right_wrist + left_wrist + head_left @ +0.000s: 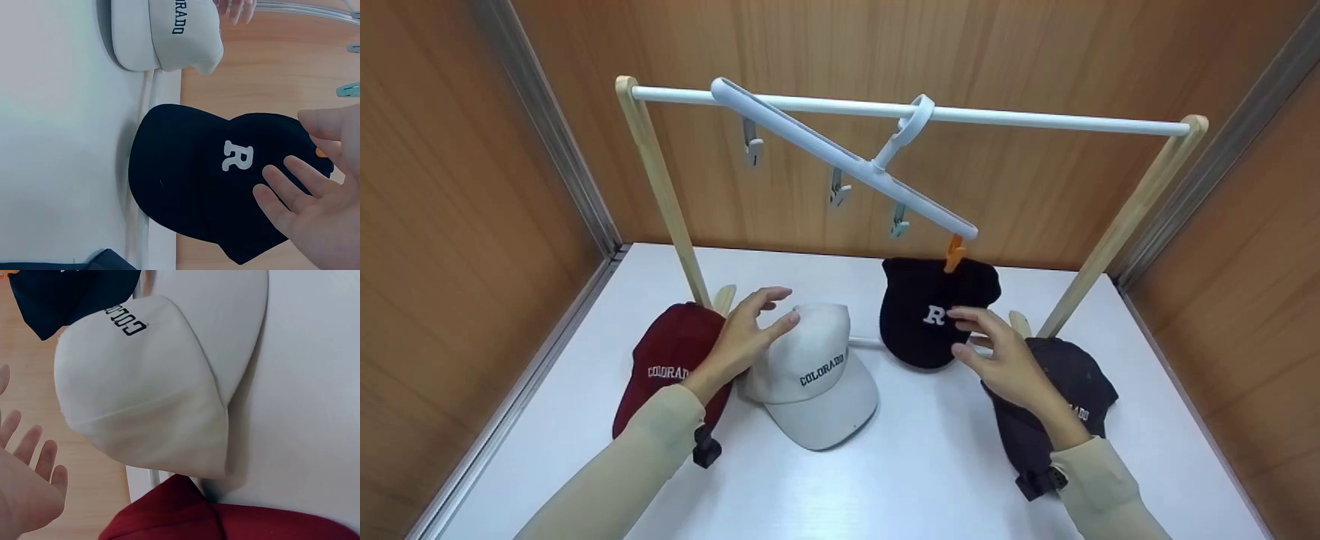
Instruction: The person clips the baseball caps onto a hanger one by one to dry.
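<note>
Pale sleeves occupy seven and five o'clock. Wood-grain walls stand around a white tabletop, where a clothes rack carries a pale hanger at twelve o'clock. An off-white baseball cap lies at four o'clock of the left hand; a black baseball cap hangs from an orange clip at ten o'clock of the right hand. Both hands hold nothing, fingers loosely spread; whether the right touches its cap is unclear. These caps read "COLORADO" and "R" respectively.
</note>
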